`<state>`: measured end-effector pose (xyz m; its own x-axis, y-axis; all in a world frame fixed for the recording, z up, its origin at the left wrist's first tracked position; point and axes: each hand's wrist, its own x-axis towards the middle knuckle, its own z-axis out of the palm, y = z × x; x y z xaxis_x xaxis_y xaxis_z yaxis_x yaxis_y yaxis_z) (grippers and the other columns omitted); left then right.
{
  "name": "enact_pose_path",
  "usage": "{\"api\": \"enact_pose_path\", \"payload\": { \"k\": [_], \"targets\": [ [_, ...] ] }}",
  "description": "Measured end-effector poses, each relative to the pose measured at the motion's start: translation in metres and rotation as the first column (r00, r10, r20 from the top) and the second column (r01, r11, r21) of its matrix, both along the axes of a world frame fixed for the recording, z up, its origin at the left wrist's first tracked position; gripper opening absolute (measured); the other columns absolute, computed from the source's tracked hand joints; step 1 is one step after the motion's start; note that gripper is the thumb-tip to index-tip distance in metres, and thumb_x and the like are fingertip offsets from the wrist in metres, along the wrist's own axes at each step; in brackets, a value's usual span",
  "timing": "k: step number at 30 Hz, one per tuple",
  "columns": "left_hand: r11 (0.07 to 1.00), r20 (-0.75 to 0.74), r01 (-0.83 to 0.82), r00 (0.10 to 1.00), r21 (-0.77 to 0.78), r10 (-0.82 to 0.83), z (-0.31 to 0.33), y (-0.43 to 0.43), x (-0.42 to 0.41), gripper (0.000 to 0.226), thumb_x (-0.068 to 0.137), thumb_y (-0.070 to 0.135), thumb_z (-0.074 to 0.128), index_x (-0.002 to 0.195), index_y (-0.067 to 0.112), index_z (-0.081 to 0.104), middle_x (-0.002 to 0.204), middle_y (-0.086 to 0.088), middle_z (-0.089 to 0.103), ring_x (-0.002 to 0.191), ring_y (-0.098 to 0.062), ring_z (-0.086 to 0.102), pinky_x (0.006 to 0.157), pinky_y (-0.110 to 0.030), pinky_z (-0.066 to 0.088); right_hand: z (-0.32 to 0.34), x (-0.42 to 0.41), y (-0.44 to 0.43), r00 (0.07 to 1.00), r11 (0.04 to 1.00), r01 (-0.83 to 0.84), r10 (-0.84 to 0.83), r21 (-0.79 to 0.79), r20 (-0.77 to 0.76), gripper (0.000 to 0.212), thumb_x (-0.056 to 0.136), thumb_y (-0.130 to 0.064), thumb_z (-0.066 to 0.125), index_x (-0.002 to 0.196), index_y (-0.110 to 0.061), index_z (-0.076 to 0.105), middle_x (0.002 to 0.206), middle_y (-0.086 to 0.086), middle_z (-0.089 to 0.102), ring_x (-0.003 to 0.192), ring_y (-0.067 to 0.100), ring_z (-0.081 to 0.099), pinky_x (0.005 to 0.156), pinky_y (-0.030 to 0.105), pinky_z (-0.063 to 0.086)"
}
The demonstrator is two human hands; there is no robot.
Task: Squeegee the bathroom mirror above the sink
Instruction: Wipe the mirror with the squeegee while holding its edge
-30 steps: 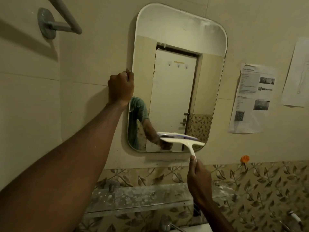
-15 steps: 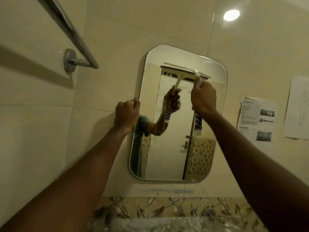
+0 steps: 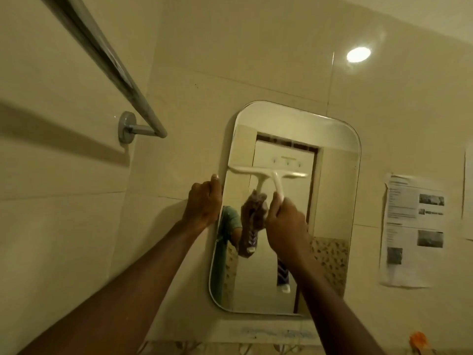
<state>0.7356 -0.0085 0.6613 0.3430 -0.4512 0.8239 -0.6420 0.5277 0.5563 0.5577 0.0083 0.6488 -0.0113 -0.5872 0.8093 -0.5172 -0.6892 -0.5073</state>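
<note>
Compared with 0.5 s ago, the squeegee is lower on the glass and more to the left; its blade was then close to the top of the mirror, on the right part. Now the white blade lies almost level across the upper left part of the mirror, and its left end reaches the mirror's left edge. Its handle points down from the middle of the blade.

The right hand has its fingers curled tight around the lower part of this handle, and the arm comes up from the lower right. The left hand grips the left edge of the mirror just below the blade's left end, as before, with the thumb up along the edge. The 2 hands are near each other but do not touch.

In the glass 1 reflected hand with the handle, a green sleeve and a pale door are visible.

On the left wall a metal towel bar runs from its round mount up to the top left. On the right of the mirror a printed sheet hangs on the beige tiles. A bright spot of light shows on a tile above. A small orange object sits at the bottom right; I cannot tell what it is.
</note>
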Motion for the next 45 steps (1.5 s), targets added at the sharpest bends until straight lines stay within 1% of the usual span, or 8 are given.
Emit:
{"api": "enact_pose_path", "payload": {
  "k": [4, 10, 15, 19, 28, 32, 37, 45],
  "targets": [
    [0.998, -0.063, 0.068, 0.996, 0.003, -0.068, 0.002, 0.007, -0.003, 0.061, 0.097, 0.041, 0.019, 0.074, 0.001, 0.058, 0.072, -0.023, 0.062, 0.079, -0.041, 0.062, 0.079, -0.056, 0.052, 0.036, -0.006, 0.009, 0.999, 0.999, -0.039, 0.039, -0.017, 0.007, 0.038, 0.104, -0.037, 0.033, 0.078, -0.018, 0.053, 0.063, 0.000, 0.056, 0.044, 0.008, 0.052, 0.041, 0.023, 0.050],
    [0.992, -0.108, 0.121, 0.987, 0.036, -0.116, -0.001, 0.011, -0.003, 0.064, 0.095, 0.045, 0.019, 0.077, -0.001, 0.060, 0.075, -0.024, 0.063, 0.078, -0.035, 0.063, 0.077, -0.051, 0.055, 0.134, -0.005, 0.006, 0.997, 0.985, 0.067, -0.070, -0.161, -0.013, 0.043, 0.104, -0.036, 0.030, 0.072, -0.017, 0.051, 0.059, 0.000, 0.055, 0.041, 0.011, 0.052, 0.038, 0.022, 0.047],
    [0.985, -0.168, 0.162, 0.974, 0.061, -0.150, 0.001, 0.011, -0.001, 0.068, 0.077, 0.056, 0.016, 0.083, 0.004, 0.060, 0.084, -0.028, 0.061, 0.080, -0.043, 0.060, 0.074, -0.057, 0.054, 0.043, -0.007, -0.001, 1.000, 1.000, 0.016, -0.017, -0.023, -0.012, 0.039, 0.103, -0.039, 0.031, 0.079, -0.018, 0.053, 0.062, 0.001, 0.058, 0.043, 0.011, 0.052, 0.039, 0.025, 0.049],
    [0.975, -0.193, 0.196, 0.966, 0.107, -0.173, 0.003, 0.010, 0.003, 0.074, 0.071, 0.060, 0.014, 0.089, 0.007, 0.063, 0.087, -0.028, 0.062, 0.081, -0.044, 0.060, 0.068, -0.053, 0.057, -0.021, -0.007, 0.020, 0.994, 0.991, 0.080, -0.071, 0.107, -0.082, 0.038, 0.102, -0.041, 0.031, 0.086, -0.017, 0.055, 0.065, -0.002, 0.058, 0.046, 0.005, 0.053, 0.038, 0.011, 0.039],
    [0.910, -0.336, 0.383, 0.888, 0.162, -0.314, 0.013, 0.009, 0.009, 0.058, 0.098, 0.037, 0.018, 0.088, -0.002, 0.060, 0.067, -0.019, 0.060, 0.054, -0.029, 0.057, 0.050, -0.031, 0.052, 0.060, -0.010, 0.015, 1.000, 0.999, -0.008, 0.007, -0.032, -0.006, 0.038, 0.104, -0.037, 0.031, 0.084, -0.014, 0.054, 0.061, 0.000, 0.056, 0.040, 0.008, 0.052, 0.038, 0.022, 0.050],
    [0.884, -0.351, 0.430, 0.869, 0.185, -0.349, 0.014, 0.005, 0.016, 0.064, 0.098, 0.039, 0.015, 0.085, -0.002, 0.063, 0.070, -0.021, 0.065, 0.055, -0.030, 0.061, 0.048, -0.029, 0.052, -0.030, -0.010, 0.014, 0.999, 0.998, 0.030, -0.028, 0.056, -0.046, 0.035, 0.102, -0.037, 0.033, 0.078, -0.020, 0.052, 0.059, -0.005, 0.054, 0.040, -0.001, 0.053, 0.035, 0.010, 0.038],
    [0.881, -0.362, 0.426, 0.870, 0.206, -0.336, 0.015, 0.005, 0.015, 0.066, 0.097, 0.039, 0.016, 0.091, -0.007, 0.064, 0.073, -0.023, 0.067, 0.058, -0.034, 0.064, 0.049, -0.032, 0.054, -0.114, -0.005, 0.025, 0.994, 0.967, 0.079, -0.058, 0.242, -0.094, 0.031, 0.101, -0.039, 0.036, 0.081, -0.025, 0.054, 0.063, -0.009, 0.056, 0.055, 0.003, 0.055, 0.049, 0.013, 0.036],
    [0.879, -0.317, 0.406, 0.892, 0.249, -0.322, 0.020, 0.007, 0.017, 0.069, 0.097, 0.041, 0.014, 0.088, -0.004, 0.066, 0.074, -0.020, 0.069, 0.061, -0.032, 0.066, 0.056, -0.033, 0.056, -0.031, -0.005, 0.023, 1.000, 0.998, 0.020, -0.020, 0.052, -0.006, 0.033, 0.103, -0.036, 0.035, 0.086, -0.017, 0.055, 0.063, -0.005, 0.055, 0.042, 0.001, 0.050, 0.035, 0.007, 0.035]
  ]
}}
